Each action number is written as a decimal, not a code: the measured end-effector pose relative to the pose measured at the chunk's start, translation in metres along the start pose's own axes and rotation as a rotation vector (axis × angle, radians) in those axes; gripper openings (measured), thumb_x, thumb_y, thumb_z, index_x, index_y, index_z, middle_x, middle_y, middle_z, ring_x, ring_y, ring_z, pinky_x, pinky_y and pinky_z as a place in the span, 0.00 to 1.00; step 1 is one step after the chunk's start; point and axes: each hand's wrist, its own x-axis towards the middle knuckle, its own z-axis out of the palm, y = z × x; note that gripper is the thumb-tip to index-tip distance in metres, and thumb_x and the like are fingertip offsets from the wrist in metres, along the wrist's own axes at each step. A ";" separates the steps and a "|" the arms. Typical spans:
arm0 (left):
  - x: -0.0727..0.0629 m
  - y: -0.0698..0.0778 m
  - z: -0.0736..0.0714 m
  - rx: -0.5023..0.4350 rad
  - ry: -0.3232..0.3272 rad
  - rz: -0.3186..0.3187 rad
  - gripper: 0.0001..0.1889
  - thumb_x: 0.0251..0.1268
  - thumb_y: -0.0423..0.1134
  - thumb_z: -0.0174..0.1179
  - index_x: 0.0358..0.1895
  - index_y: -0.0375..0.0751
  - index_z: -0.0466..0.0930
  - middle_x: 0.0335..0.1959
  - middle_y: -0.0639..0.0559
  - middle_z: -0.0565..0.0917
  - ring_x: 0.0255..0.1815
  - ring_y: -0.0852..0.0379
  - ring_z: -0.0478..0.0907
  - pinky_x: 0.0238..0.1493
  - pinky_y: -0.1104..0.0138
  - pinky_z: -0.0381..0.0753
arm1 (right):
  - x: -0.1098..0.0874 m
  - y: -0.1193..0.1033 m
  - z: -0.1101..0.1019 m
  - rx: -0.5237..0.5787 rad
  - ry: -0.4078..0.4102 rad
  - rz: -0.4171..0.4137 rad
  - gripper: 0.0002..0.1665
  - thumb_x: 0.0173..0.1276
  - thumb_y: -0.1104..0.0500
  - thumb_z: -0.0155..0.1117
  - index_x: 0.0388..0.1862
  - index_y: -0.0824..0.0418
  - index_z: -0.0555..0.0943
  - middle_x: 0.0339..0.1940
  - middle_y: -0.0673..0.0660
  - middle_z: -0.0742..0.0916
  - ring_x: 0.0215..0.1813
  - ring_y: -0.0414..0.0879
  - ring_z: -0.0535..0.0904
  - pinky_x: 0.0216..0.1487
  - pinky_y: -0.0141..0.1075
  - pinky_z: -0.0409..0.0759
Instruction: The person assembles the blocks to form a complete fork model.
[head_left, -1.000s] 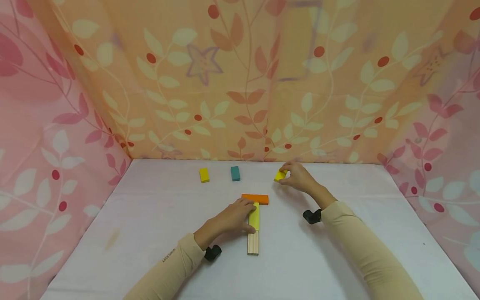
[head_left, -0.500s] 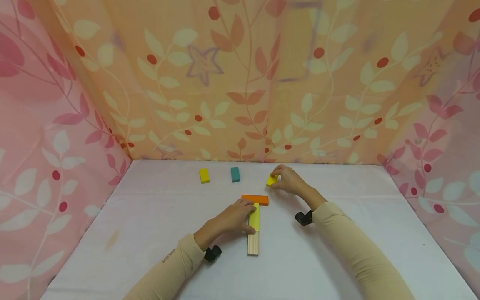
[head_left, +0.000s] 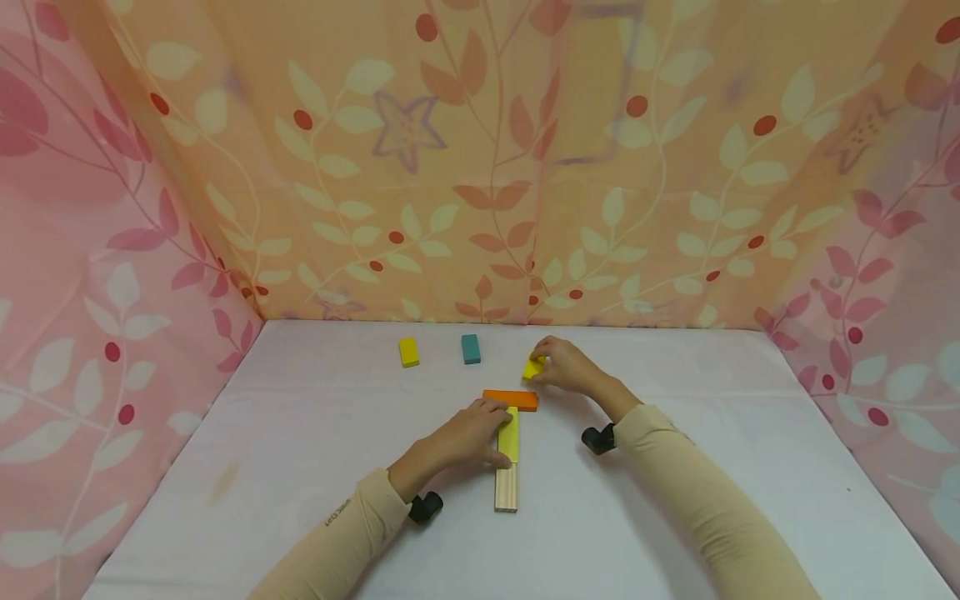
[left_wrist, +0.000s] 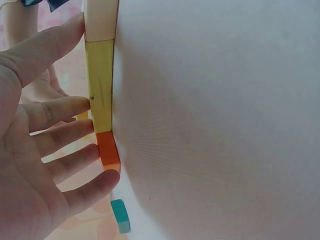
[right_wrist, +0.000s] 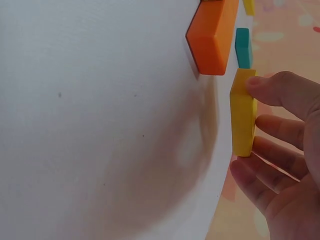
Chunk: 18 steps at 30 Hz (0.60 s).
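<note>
White desk (head_left: 262, 433): left hand (head_left: 467, 437), fingers spread, touches a pale-yellow block (head_left: 509, 437); right hand's (head_left: 568, 368) fingers pinch a far bright-yellow block (right_wrist: 242, 120).

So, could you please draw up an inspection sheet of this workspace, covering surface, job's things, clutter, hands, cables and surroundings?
Surface: white cloth, with a faint brown stain at left.
Job's things: plain block and lime block lie end to end; orange block sits crosswise at the far end; yellow block is held.
Clutter: nothing seen beyond a teal block and second yellow block, lying apart toward the back.
Hands: left hand rests on the lime block; right hand grips the yellow block.
Cables: nothing seen.
Surroundings: leaf-patterned curtain at the back, left and right.
</note>
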 end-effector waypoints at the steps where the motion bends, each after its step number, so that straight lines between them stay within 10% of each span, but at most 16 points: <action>1: 0.000 0.000 0.000 -0.002 0.000 0.000 0.39 0.52 0.57 0.71 0.66 0.43 0.72 0.69 0.48 0.71 0.71 0.50 0.64 0.70 0.54 0.69 | 0.000 0.000 0.001 0.001 -0.004 0.003 0.23 0.56 0.55 0.75 0.46 0.67 0.85 0.52 0.63 0.83 0.53 0.57 0.78 0.61 0.50 0.76; 18: -0.001 0.000 0.001 -0.001 0.009 0.003 0.38 0.52 0.57 0.71 0.65 0.44 0.73 0.70 0.48 0.71 0.72 0.48 0.64 0.70 0.52 0.68 | 0.004 0.006 0.012 -0.015 -0.046 -0.008 0.22 0.55 0.54 0.75 0.45 0.68 0.85 0.50 0.63 0.84 0.50 0.54 0.79 0.59 0.47 0.79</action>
